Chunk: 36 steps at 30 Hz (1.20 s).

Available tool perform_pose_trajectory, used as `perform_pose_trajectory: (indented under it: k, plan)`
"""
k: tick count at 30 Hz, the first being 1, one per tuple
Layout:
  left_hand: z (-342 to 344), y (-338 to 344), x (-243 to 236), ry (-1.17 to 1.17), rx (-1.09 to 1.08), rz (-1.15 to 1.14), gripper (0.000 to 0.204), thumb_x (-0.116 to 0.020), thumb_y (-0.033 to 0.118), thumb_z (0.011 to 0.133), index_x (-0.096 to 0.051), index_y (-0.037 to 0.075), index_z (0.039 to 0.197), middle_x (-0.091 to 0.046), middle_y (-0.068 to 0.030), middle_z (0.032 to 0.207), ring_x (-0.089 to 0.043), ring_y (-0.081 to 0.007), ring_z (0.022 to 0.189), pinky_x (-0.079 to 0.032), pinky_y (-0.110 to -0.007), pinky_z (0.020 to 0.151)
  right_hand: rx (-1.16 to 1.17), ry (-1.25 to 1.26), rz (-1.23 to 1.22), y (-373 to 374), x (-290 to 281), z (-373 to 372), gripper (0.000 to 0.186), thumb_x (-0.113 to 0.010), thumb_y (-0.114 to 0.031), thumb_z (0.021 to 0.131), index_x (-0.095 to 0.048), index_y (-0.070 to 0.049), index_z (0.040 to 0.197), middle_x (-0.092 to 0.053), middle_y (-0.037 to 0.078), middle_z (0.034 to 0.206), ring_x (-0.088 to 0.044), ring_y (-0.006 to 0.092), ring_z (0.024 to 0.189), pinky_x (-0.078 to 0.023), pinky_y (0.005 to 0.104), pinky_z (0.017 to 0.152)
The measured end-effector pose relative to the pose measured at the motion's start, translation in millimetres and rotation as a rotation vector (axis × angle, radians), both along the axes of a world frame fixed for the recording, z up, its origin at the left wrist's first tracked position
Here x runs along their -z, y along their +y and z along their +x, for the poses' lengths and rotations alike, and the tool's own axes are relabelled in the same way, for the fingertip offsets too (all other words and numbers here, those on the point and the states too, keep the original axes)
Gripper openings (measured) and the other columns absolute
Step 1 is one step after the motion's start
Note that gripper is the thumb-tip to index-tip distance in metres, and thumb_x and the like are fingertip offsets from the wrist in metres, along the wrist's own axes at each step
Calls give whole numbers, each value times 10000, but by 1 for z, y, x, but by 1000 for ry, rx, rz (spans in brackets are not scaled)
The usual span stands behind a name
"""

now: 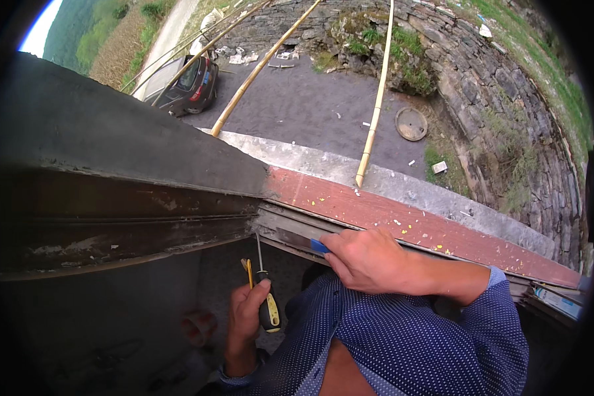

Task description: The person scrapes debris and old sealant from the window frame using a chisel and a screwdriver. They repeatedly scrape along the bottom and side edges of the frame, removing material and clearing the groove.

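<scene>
My left hand (245, 310) is closed around a screwdriver (270, 309) with a black and yellow handle. Its metal shaft points up, the tip close to the corner of the window frame (290, 234). A thin yellow stick-like thing (249, 270) rises from the same hand; its kind does not show. Above and to the right, my right hand (375, 259) lies over the frame's lower rail. Between its thumb and fingers is a small flat blue piece (320, 246), mostly hidden by the fingers, against the grooved rail.
Beyond the rail runs a reddish sill (376, 211) with small yellow and white crumbs, then a concrete ledge (297, 150). Bamboo poles (376, 105) reach outward. Below are a parked car (188, 82) and a stone wall (508, 125). A dark frame post (125, 211) borders the left.
</scene>
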<state>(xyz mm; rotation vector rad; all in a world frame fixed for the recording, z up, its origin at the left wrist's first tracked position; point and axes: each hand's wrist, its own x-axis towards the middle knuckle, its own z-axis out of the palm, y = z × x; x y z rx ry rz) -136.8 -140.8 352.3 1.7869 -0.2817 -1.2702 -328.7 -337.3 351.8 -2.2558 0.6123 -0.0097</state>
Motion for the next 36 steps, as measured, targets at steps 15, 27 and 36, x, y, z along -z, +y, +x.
perform_pose_trajectory:
  k: [15,27,36]
  plan:
    - [-8,-9,16,-91,228,-78,326,-614,254,933,-597,10,719,-563,28,642,-499,-51,615,-391,-264,550,325,-75,-114,28,24,-60,226,-643,-231,870,-637,-48,1004,-645,188,800,-647,385,681,-529,491,595]
    - [-17,-23,24,-72,230,-218,336,-602,276,944,-601,-9,766,-562,9,648,-504,-65,616,-407,-268,562,220,149,-305,12,-4,-94,218,-722,-265,816,-646,-61,832,-629,126,759,-649,325,668,-502,442,549]
    - [-37,-37,15,-19,151,-436,324,-554,279,965,-635,-26,891,-611,-18,734,-556,-86,657,-443,-253,606,133,-350,-39,18,10,-43,261,-694,-211,832,-677,-30,1020,-660,138,824,-660,305,706,-538,406,621]
